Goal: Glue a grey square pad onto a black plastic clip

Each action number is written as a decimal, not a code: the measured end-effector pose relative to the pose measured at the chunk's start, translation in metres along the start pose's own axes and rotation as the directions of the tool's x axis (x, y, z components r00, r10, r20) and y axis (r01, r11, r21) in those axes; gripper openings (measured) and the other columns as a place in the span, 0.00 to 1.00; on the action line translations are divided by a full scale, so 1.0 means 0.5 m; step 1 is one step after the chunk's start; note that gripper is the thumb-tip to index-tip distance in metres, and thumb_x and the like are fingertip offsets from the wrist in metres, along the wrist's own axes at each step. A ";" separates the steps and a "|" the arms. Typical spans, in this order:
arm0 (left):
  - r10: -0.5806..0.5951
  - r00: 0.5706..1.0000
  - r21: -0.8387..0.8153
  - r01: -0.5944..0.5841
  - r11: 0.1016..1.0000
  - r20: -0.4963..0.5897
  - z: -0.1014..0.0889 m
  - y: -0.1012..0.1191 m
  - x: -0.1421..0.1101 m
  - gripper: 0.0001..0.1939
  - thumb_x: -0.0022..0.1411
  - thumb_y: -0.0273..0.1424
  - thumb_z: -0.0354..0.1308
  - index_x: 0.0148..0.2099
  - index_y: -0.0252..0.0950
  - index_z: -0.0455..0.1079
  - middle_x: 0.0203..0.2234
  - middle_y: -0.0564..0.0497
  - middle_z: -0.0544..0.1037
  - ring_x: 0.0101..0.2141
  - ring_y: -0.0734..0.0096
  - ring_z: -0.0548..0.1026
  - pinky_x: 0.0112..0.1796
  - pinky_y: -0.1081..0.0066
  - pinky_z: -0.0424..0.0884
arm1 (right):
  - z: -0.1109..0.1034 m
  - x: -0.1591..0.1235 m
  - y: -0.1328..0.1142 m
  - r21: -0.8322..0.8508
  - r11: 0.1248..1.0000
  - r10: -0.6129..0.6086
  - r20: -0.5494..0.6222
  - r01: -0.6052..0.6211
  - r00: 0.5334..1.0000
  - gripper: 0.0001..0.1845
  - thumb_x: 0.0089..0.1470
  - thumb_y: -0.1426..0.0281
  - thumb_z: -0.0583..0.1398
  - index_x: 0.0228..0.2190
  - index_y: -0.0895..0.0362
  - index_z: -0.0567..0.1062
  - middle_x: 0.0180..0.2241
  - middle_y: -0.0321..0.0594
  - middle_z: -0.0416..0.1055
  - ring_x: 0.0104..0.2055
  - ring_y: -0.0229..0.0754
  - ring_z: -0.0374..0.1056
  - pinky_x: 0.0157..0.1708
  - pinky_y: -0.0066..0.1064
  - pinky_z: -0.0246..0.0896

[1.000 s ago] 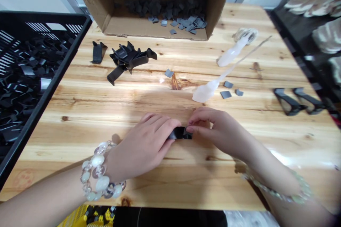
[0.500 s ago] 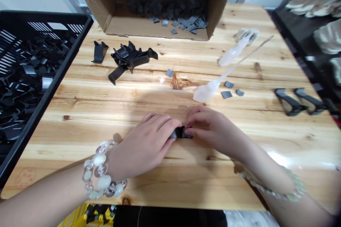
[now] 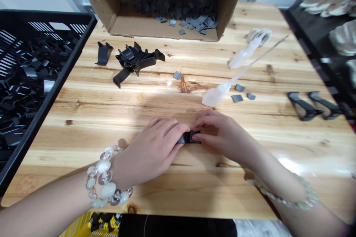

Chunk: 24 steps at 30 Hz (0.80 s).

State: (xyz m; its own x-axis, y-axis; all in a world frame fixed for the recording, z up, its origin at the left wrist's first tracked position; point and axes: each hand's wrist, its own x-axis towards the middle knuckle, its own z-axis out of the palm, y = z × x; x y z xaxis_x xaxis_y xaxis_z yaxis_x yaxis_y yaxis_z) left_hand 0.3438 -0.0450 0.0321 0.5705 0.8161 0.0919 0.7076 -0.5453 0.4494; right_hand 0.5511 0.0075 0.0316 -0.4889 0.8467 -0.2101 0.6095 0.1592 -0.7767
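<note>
Both my hands meet low in the middle of the wooden table. A small black plastic clip lies pinched between them, partly hidden by my fingers. My left hand covers its left end, and my right hand holds its right end between thumb and fingers. Beyond my hands, a heap of similar black clips lies on the wood, with a single clip to its left. Small grey squares lie to the right of my hands.
A black slatted crate full of black clips stands at the left. A cardboard box holding dark pieces is at the far edge. Two translucent white glue bottles lie right of centre, beyond them two black clips.
My hands stay on the black clip, and my right fingers have shifted slightly on it. The view has moved a little, with no other object visibly displaced.
</note>
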 end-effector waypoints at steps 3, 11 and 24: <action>0.004 1.000 -0.003 -0.004 1.000 0.000 0.000 0.001 0.001 0.13 0.66 0.26 0.50 0.53 0.36 0.60 0.43 0.48 0.70 0.45 0.63 0.67 0.49 0.61 0.62 | 0.003 -0.001 0.001 -0.001 1.000 -0.026 -0.005 0.026 1.000 0.03 0.48 0.76 0.65 0.27 0.57 0.76 0.35 0.39 0.70 0.38 0.41 0.67 0.40 0.35 0.64; 0.001 1.000 0.004 -0.001 1.000 0.015 0.000 -0.002 0.002 0.12 0.67 0.26 0.49 0.53 0.36 0.60 0.43 0.48 0.70 0.44 0.63 0.66 0.49 0.60 0.62 | 0.006 -0.001 0.004 -0.047 0.996 -0.079 -0.031 0.078 0.996 0.03 0.49 0.75 0.64 0.27 0.58 0.75 0.34 0.39 0.70 0.37 0.40 0.67 0.39 0.34 0.63; 0.030 1.000 0.023 -0.030 0.999 0.010 -0.003 0.000 0.002 0.12 0.67 0.26 0.48 0.52 0.37 0.61 0.42 0.49 0.70 0.43 0.63 0.66 0.48 0.60 0.63 | 0.007 0.001 -0.006 -0.139 0.986 -0.090 -0.008 0.088 0.996 0.02 0.51 0.74 0.64 0.27 0.57 0.74 0.31 0.38 0.73 0.37 0.41 0.67 0.40 0.34 0.61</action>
State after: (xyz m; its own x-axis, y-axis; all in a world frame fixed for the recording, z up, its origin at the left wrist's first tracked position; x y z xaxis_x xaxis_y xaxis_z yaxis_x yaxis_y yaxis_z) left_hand 0.3437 -0.0438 0.0333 0.5954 0.7976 0.0965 0.6998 -0.5738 0.4256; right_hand 0.5467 0.0057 0.0317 -0.5365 0.8331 -0.1346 0.6448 0.3018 -0.7023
